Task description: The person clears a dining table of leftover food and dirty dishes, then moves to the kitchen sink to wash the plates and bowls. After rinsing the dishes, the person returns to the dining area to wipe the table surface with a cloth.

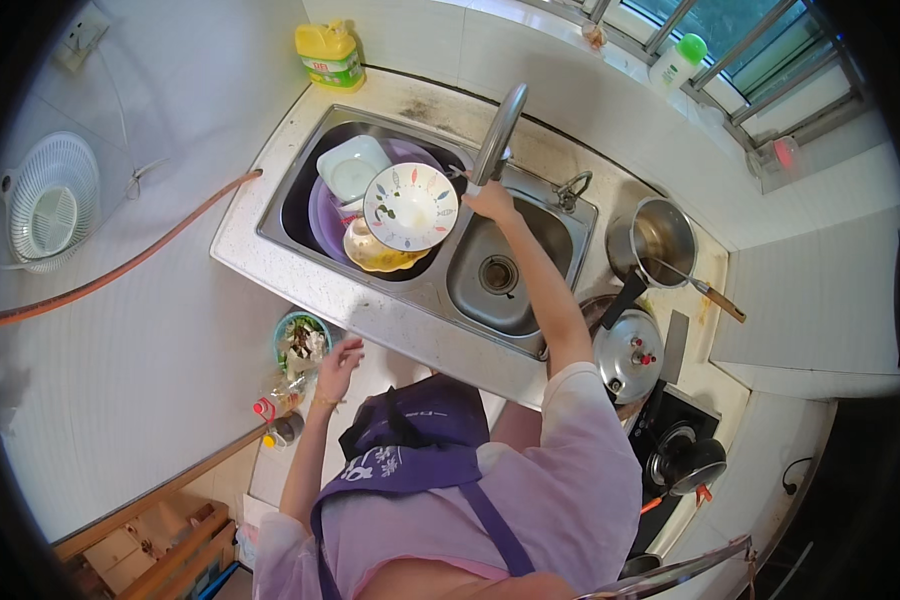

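Observation:
My right hand (489,201) reaches over the sink to the lower part of the metal faucet (499,135). The faucet covers its fingertips, so their grip is hidden. Just left of it, a white bowl (412,217) with a coloured fish pattern and green scraps inside rests on other dishes. Under and beside that bowl are a yellow scalloped dish (382,251), a pale square bowl (352,169) and a purple basin (322,217), all in the left sink bowl. My left hand (339,367) hangs empty below the counter's front edge, fingers loosely apart, near a blue-rimmed bin (277,343) of food scraps.
The right sink bowl (472,289) has a drain strainer. Farther right are a metal pot (664,225) with a wooden-handled utensil, a pressure cooker lid (626,356), a cleaver (675,345) and a cooktop (697,405). A yellow detergent jug (328,56) stands behind the sink. Bottles (281,427) stand on the floor.

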{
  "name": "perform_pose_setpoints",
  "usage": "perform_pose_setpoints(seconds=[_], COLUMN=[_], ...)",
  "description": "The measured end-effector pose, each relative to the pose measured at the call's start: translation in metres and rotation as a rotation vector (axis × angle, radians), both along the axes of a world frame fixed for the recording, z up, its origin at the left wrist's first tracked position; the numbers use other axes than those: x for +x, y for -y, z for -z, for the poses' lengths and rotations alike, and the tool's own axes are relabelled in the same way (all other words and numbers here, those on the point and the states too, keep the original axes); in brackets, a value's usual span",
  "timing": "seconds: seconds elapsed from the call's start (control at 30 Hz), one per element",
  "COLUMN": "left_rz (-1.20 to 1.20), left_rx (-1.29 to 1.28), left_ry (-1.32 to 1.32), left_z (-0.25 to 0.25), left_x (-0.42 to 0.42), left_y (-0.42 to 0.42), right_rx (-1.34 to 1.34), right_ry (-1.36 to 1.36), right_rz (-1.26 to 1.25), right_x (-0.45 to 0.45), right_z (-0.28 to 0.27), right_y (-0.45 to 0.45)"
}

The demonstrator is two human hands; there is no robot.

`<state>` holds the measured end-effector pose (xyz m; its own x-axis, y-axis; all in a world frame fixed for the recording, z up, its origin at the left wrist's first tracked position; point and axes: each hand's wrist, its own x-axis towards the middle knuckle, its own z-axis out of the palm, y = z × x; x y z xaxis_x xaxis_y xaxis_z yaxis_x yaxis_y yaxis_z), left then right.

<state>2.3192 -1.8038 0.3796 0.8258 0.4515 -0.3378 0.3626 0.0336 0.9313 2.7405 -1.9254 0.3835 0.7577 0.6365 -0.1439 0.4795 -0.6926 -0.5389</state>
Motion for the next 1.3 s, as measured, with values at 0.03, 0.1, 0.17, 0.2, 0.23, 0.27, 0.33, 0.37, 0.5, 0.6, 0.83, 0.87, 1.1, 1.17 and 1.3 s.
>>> perform_pose_setpoints(seconds=[0.03, 0.1, 0.17, 0.2, 0.23, 0.27, 0.33, 0.37, 0.5, 0.6, 0.83, 0.87, 1.1, 1.17, 1.3], left_rz=[0.032, 0.108, 0.18, 0.197, 0.229, 0.264, 0.3, 0.308, 0.446, 0.244, 0.167, 0.177, 0.251, 0.265, 0.245], left_rx=[0.014, 0.087, 0.314, 0.361, 0.399, 0.509, 0.631, 0.64, 1.071, 0.932, 0.303, 0.405, 0.265, 0.225, 0.084], left_ry=[0.04, 0.124, 0.196, 0.254, 0.32, 0.414, 0.592, 0.68, 0.723, 0.726, 0.534, 0.56, 0.508, 0.486, 0.448], left_z=[-0.006, -0.037, -0.087, -0.116, -0.141, -0.163, -0.191, -0.197, -0.198, -0.196, -0.183, -0.178, -0.158, -0.15, -0.157], left_x=[0.012, 0.049, 0.098, 0.12, 0.148, 0.173, 0.212, 0.225, 0.257, 0.262, 0.312, 0.32, 0.396, 0.414, 0.426], left_y=[-0.002, 0.001, 0.006, 0.01, 0.015, 0.021, 0.033, 0.038, 0.063, 0.088, 0.088, 0.094, 0.134, 0.137, 0.146], right_rx=[-0.008, 0.143, 0.495, 0.48, 0.493, 0.508, 0.461, 0.488, 0.646, 0.624, 0.573, 0.608, 0.923, 0.927, 1.119], right_ry=[0.011, -0.194, -0.625, -0.776, -0.828, -0.881, -0.951, -0.965, -0.76, -0.802, -1.092, -1.129, -1.222, -1.116, -1.13], right_rz=[-0.038, -0.009, 0.007, -0.004, -0.016, -0.032, -0.07, -0.084, -0.16, -0.081, 0.211, 0.26, 0.503, 0.658, 0.807], right_x=[-0.005, -0.027, -0.044, -0.054, -0.059, -0.063, -0.069, -0.068, -0.059, -0.06, -0.081, -0.08, -0.02, 0.007, 0.041], right_z=[-0.008, -0.016, 0.005, -0.002, -0.005, -0.008, -0.013, -0.011, 0.016, 0.017, 0.027, 0.028, 0.035, 0.038, 0.043], right_y=[0.004, 0.015, 0.025, 0.025, 0.03, 0.033, 0.033, 0.034, 0.042, 0.062, 0.082, 0.084, 0.1, 0.103, 0.13])
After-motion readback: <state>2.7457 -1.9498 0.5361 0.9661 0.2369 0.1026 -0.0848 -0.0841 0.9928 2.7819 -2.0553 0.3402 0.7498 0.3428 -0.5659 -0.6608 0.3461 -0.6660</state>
